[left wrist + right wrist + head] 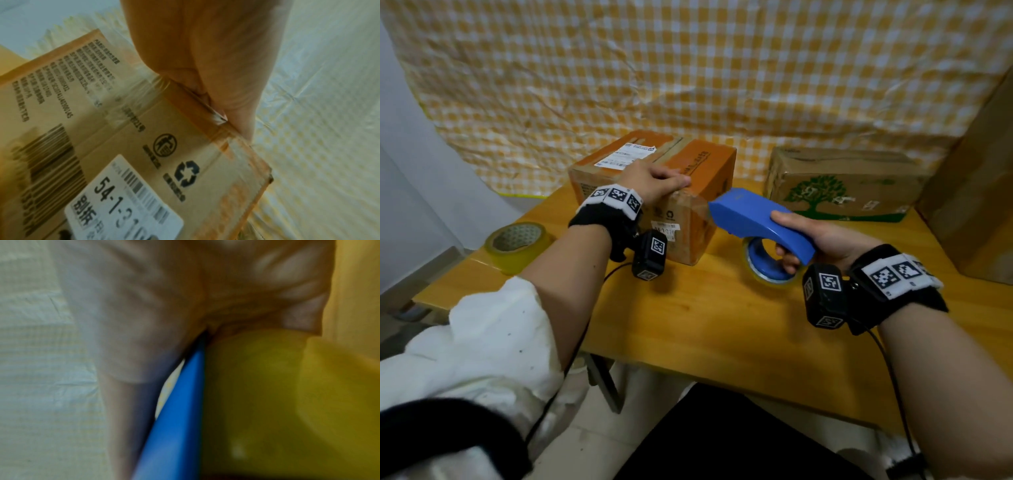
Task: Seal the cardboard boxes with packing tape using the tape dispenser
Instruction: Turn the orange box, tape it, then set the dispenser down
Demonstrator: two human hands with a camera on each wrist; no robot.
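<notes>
While blurred at the wrist — right hand (822, 240) around tape dispenser (760, 222), left hand (654, 181) flat on box (688, 219).

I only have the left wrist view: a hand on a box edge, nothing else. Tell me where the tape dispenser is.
Observer: The blue tape dispenser is gripped in the right hand, its nose at the orange box, at its near right corner.
Operator: Report what the left hand is doing from above.
Observer: The left hand presses on the box top at its near edge.
Operator: List any other boxes.
Observer: A second box with a green tree print sits on the right.
</notes>
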